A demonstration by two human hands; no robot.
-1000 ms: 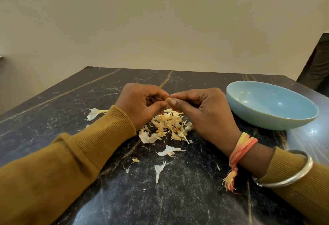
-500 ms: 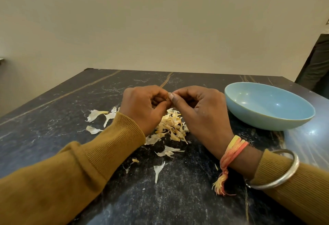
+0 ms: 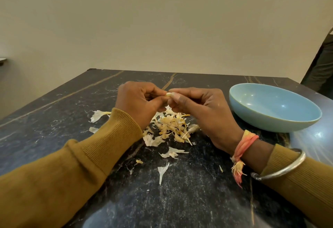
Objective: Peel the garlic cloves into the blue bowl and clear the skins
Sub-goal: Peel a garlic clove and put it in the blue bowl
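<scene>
A small pale garlic clove is pinched between the fingertips of both hands above the table. My left hand curls round it from the left, my right hand from the right. Below them lies a heap of papery garlic skins. The blue bowl stands to the right of my right hand, and I see nothing inside it.
The dark marble table carries loose skin flakes: one to the left, one nearer me. The table's far edge meets a plain wall. A dark object stands at the far right.
Both hands have lifted a little above the skin heap, and the pale clove now shows between the fingertips. The bowl has not moved.
</scene>
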